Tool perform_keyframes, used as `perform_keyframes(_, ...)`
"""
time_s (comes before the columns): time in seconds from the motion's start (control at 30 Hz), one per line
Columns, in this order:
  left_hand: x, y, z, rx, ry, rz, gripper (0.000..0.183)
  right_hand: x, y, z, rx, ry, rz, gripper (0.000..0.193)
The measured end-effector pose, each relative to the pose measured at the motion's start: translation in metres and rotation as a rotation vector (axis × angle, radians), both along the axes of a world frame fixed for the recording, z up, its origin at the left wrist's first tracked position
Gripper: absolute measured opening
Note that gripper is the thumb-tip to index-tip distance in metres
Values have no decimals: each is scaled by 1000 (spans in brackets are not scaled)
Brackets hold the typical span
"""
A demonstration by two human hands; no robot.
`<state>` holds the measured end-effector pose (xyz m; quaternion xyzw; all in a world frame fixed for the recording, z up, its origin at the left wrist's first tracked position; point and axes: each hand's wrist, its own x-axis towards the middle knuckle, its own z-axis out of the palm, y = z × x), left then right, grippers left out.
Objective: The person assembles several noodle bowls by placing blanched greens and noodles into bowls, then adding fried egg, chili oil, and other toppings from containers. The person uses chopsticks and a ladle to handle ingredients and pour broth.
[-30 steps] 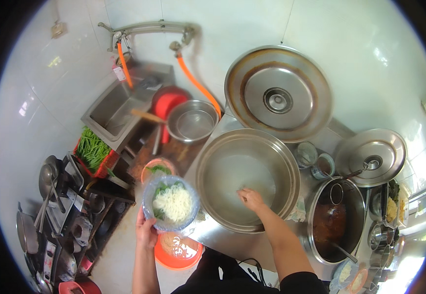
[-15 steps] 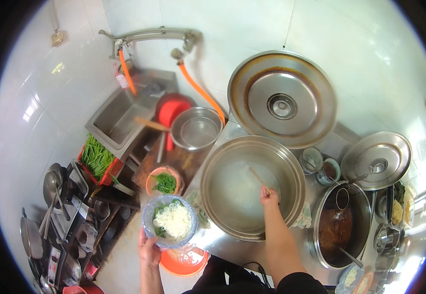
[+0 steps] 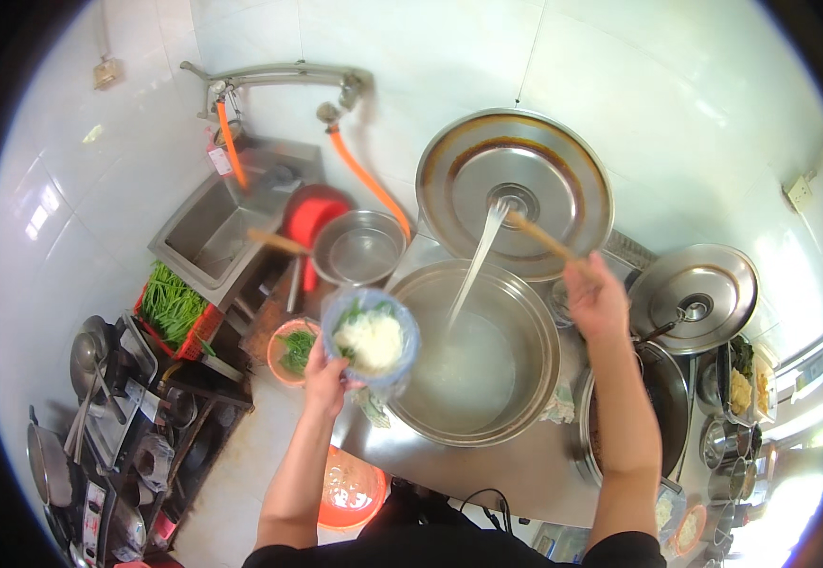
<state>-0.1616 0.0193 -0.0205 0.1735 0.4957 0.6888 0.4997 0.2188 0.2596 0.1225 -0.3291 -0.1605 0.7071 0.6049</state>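
My right hand [image 3: 598, 295] grips a pair of long wooden chopsticks [image 3: 546, 237], raised above the right rim of a wide steel pot [image 3: 551, 331]. From their tips a strand bundle of white noodles [image 3: 474, 265] stretches down into the cloudy water. My left hand [image 3: 324, 377] holds a bowl [image 3: 409, 331] lined with thin bluish plastic, over the pot's left rim. White noodles [image 3: 372, 343] and some green leaves fill that bowl; it is slightly blurred.
A large steel lid [image 3: 563, 189] leans behind the pot. At right stands a second pot [image 3: 684, 398] of dark broth, another lid [image 3: 729, 284] behind it. Left are an orange bowl of greens [image 3: 296, 352], a steel basin [image 3: 359, 248] and a sink [image 3: 194, 241].
My right hand has risen from the pot to the upper right, lifting noodles out of the water. My left hand has brought the bowl rightward and up to the pot's rim.
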Motion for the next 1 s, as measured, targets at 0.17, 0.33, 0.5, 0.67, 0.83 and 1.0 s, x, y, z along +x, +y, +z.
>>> perform_keyframes(0.17, 17, 62, -32, -27, 182, 78, 73, -5, -11, 164, 316, -99, -24, 45)
perform_keyframes(0.33, 31, 92, -82, -134, 484, -50, 73, -15, -37, 235, 508, -192, -89, 43)
perform_keyframes(0.5, 65, 80, -117, -176, 207, -135, 75, -11, -74, 162, 416, -327, -18, 39)
perform_keyframes(0.67, 94, 62, -124, -141, -150, -222, 81, -15, -109, -9, 170, -836, 148, 34)
perform_keyframes(0.83, 100, 54, -115, -148, -245, -233, 82, 28, -140, -92, 754, -1254, 191, 16)
perform_keyframes(1.0, 89, 43, -93, -55, -242, -245, 78, 52, -168, -148, 791, -1259, 361, 17)
